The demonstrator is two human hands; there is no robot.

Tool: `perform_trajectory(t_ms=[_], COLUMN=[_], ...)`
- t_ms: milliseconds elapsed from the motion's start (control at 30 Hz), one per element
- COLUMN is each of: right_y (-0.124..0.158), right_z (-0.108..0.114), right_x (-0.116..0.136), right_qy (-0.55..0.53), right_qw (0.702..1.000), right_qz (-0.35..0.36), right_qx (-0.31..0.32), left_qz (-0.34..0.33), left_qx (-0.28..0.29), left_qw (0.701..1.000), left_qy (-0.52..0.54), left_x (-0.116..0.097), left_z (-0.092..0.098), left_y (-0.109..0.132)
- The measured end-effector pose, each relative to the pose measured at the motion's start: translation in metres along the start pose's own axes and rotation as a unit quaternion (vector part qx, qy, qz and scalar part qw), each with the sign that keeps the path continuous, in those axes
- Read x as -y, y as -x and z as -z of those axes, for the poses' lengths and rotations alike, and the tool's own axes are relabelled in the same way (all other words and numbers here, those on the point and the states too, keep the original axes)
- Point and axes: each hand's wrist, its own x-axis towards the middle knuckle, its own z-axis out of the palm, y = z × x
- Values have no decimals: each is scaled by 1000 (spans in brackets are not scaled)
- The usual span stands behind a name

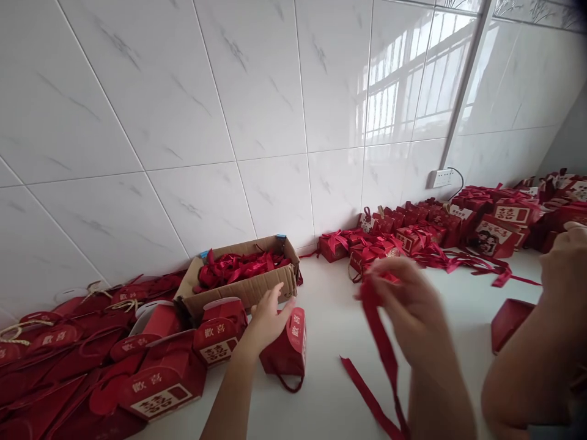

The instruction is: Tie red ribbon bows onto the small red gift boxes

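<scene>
A small red gift box (285,348) with gold lettering and a dark red cord handle stands on the white table in front of me. My left hand (267,319) is at its upper left side, fingers apart; whether it touches the box is not clear. A red satin ribbon (383,339) hangs from my right hand (410,305), pinched between thumb and fingers, its long tails dropping toward the table. That hand is slightly blurred. Behind my left hand is an open cardboard box (247,294) with a heap of red ribbons (243,269) inside.
Many red gift boxes (156,385) crowd the left side. Bow-tied boxes (376,250) line the tiled wall (270,122), with loose ribbons (449,256) before them. At the right, another person's arm (527,373) reaches in near a red box (509,322). A socket (441,178) is on the wall.
</scene>
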Motion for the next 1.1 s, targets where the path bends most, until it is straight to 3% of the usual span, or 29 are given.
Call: perform_trajectory(t_ms=[67, 133, 233, 300, 500, 633, 700, 800, 933, 1100], right_y=[-1, -6, -11, -10, -6, -10, -11, -12, -10, -6], right_z=[-31, -47, -57, -60, -60, -55, -51, -46, -43, -43], right_x=[-19, -34, -43, -43, -41, -42, -42, -41, -36, -31], right_qy=[-22, -41, -48, -48, -13, -36, -46, -63, -91, -113], right_qw=[994, 981, 968, 966, 973, 975, 975, 967, 943, 917], right_qz=[-80, -138, -183, -194, -169, -158, -154, -152, -159, -179], right_qx=[76, 129, 166, 167, 156, 151, 154, 196, 277, 339], left_qz=[-42, -118, -202, -217, -132, -104, -98, -87, -63, -49], left_qx=[-34, -43, -17, 3, 0, 49, 42, 38, 128, 182], left_qw=[996, 985, 972, 970, 979, 968, 961, 948, 925, 900], left_qy=[73, 114, 117, 111, 154, 223, 255, 303, 352, 392], left_x=[-14, -28, -42, -47, -45, -41, -41, -42, -45, -46], left_z=[10, 19, 28, 29, 23, 20, 20, 23, 28, 28], left_y=[11, 24, 41, 47, 45, 41, 39, 38, 41, 43])
